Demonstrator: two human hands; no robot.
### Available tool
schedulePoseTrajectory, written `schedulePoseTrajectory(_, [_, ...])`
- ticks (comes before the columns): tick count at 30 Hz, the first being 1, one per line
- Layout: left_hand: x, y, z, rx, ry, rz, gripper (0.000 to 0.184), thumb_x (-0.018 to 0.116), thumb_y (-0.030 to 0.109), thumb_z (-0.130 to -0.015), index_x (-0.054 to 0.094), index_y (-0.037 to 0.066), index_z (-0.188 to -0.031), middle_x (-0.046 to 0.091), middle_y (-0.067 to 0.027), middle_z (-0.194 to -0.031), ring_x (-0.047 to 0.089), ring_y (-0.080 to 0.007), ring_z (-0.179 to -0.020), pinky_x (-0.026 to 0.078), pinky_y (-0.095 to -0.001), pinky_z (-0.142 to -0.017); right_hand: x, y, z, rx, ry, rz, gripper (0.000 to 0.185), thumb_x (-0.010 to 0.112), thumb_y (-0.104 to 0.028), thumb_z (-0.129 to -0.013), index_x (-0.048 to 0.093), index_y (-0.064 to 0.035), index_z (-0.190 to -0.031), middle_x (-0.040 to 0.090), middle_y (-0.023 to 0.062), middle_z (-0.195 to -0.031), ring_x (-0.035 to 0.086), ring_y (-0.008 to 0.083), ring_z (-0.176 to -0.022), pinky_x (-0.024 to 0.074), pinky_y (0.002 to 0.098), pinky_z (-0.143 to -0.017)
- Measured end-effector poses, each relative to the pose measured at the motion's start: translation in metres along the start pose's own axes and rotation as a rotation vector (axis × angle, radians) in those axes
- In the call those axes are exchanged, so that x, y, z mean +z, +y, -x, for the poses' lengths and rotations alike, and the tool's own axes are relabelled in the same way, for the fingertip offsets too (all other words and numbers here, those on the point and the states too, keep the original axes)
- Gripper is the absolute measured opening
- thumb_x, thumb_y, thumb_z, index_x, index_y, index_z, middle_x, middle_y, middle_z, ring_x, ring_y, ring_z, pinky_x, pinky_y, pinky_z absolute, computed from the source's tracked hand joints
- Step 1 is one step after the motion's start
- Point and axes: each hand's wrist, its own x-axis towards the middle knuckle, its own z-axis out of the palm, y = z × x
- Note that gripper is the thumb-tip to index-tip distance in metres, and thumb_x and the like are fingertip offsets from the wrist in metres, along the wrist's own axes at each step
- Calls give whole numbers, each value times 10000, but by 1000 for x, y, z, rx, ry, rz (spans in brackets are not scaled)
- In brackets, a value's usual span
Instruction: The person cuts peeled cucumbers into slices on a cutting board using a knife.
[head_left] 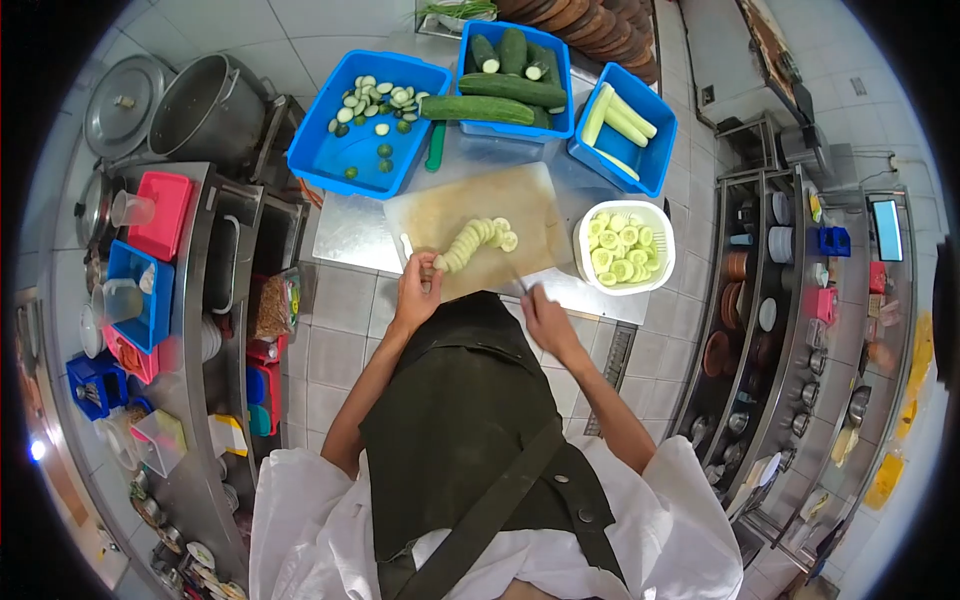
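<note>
A curved row of pale peeled cucumber slices [470,240] lies on a worn cutting board [420,215]. My left hand [418,292] is at the board's near left corner, its fingers curled around the near end of that row. In my right hand [547,318] is a knife [519,283], gripped by the handle; its blade is blurred and points toward the board, apart from the slices. Beside the left fingers, a small white piece rests on the board's left edge. To the right stands a white basket [582,262] of cut cucumber rounds [625,245].
A blue bin [350,172] at the back left contains slices and dark end pieces. Whole green cucumbers [490,108] fill another blue bin; peeled ones [625,120] lie in a third. A green-handled tool [435,147] sits behind the board. Metal shelves flank both sides.
</note>
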Motion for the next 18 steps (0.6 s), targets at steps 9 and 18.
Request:
schedulePoseTrajectory(9, [-9, 10, -9, 21, -45, -59, 435, 573, 70, -968, 489, 63, -1394, 592, -98, -1142, 570, -173, -1010, 523, -314, -802, -11, -19, -119, -136, 452, 241, 368, 602, -187, -887, 481, -49, -1205, 606, 270, -1058, 588, 475, -1000, 477, 560, -841])
schedulePoseTrajectory(18, [-12, 12, -19, 268, -1, -273, 281, 531, 0, -934, 572, 0, -1212, 571, -226, -1088, 563, -418, -1012, 454, -436, -927, 23, 8, -123, -258, 254, 51, 613, 746, -159, -759, 510, -143, -1324, 505, 248, -1239, 566, 421, -1065, 466, 479, -961])
